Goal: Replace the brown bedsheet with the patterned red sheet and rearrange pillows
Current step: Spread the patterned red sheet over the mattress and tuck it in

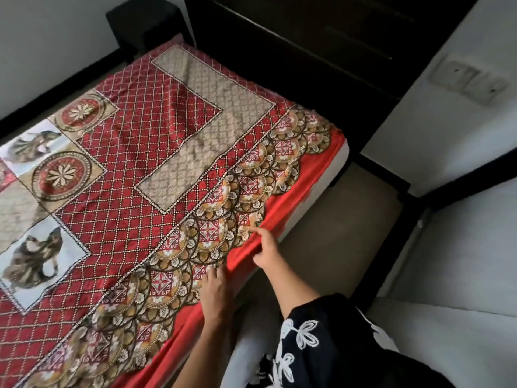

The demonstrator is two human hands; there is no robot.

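Head view: red patterned cotton bedsheet [156,152] covers the mattress; left hand [216,292] lies flat, fingers spread, on its scalloped border, and just beside it right hand [265,252] pinches the plain red edge.

I see a dark wooden headboard [293,43] up beyond the hands, dark nightstand [142,26] far upper left. White wall [419,113] to their right carries a switch plate [467,81]. Tan floor [335,219] just right of them. Light is dim.
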